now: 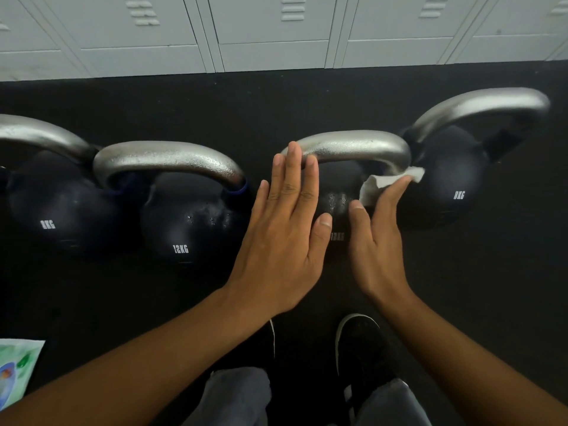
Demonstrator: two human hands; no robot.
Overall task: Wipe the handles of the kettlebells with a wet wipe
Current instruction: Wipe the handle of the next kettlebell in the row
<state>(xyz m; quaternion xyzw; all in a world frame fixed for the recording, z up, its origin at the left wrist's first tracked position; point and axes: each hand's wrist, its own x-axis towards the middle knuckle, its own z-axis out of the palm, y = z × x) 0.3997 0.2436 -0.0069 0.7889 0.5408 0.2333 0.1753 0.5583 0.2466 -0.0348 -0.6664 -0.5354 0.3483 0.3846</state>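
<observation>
Right hand (pixel 379 241) grip holding wet wipe (pixel 382 184) against third kettlebell's handle (pixel 353 146); left hand (pixel 285 229) flat, fingers straight. Risks slipping off the curved steel.

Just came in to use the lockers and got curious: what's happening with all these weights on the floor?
A person is cleaning a row of four kettlebells in front of the lockers. The right hand presses a white wipe against the right end of the third kettlebell's handle. The left hand is open and flat, its fingertips reaching that same handle's left end. A pack of wipes lies on the floor at the left.
</observation>
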